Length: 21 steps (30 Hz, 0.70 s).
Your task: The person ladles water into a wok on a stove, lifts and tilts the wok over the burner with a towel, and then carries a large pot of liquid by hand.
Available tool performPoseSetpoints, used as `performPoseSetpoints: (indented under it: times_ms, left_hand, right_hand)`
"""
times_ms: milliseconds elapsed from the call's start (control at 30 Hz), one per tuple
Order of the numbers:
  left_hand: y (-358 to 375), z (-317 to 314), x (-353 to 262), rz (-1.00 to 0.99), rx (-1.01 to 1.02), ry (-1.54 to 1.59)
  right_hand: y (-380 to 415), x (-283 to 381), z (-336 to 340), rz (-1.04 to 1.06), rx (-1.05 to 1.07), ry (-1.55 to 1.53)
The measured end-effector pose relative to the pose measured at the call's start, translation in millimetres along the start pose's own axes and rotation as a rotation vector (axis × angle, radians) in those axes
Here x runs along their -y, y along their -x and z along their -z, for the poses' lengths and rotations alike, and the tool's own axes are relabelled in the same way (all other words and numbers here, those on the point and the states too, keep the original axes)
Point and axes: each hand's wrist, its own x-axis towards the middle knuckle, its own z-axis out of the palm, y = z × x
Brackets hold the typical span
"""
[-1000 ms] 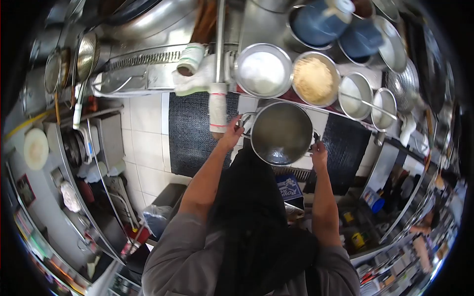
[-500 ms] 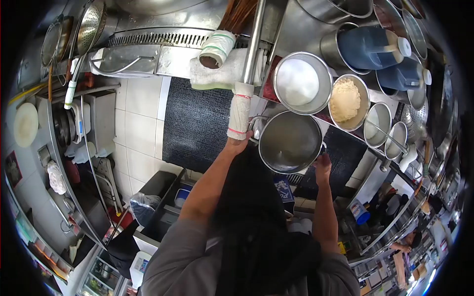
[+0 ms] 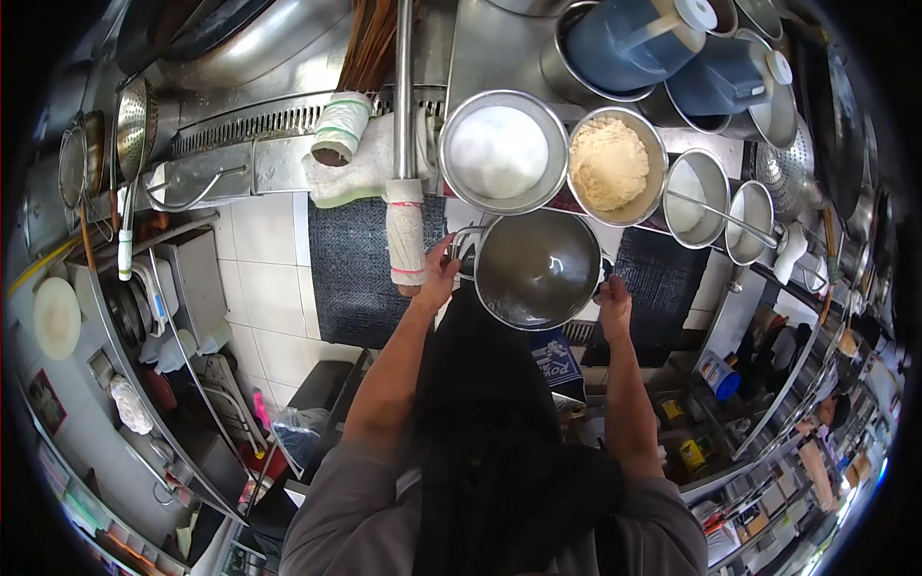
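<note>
Between my hands hangs a round metal pot (image 3: 523, 305) with a side handle at each end and cloudy liquid in it. My left hand (image 3: 442, 274) is closed around the left handle. On the opposite side my right hand (image 3: 615, 300) grips the right handle. Just beyond the pot's far rim stand a metal bowl of white granules (image 3: 501, 149) and a bowl of pale yellow powder (image 3: 609, 163). Near my left hand is the cloth-wrapped end of a long metal handle (image 3: 404, 235).
Two smaller metal containers, one a white-filled container (image 3: 693, 202) with a ladle (image 3: 725, 221) across it, stand at right. Dark liquid jugs (image 3: 639, 48) are behind. A bundled brush (image 3: 341, 130) rests on a folded cloth (image 3: 370, 158). A black mat (image 3: 355, 274) covers part of the floor.
The view has shifted to the right and slightly nearer the counter. Both hands still hold the pot, which now sits closer to the bowls. My left hand is clear of the cloth-wrapped handle.
</note>
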Motion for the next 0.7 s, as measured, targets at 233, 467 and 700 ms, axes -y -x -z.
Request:
performPoseSetpoints:
  times_ms: [233,467,700]
  left_hand:
    - [-2.0,5.3,-3.4,0.059,0.067,-0.099]
    - [-2.9,3.6,-13.2,0.132,0.118,0.033]
    - [-6.1,4.2,-12.9,0.097,0.200,-0.023]
  right_hand:
    - [-1.6,-1.8,1.8,0.019,-0.013,0.044]
    - [-9.9,-42.7,-8.2,0.137,-0.135,0.041]
    - [5.0,-10.2,-5.9,0.121,-0.199,0.086]
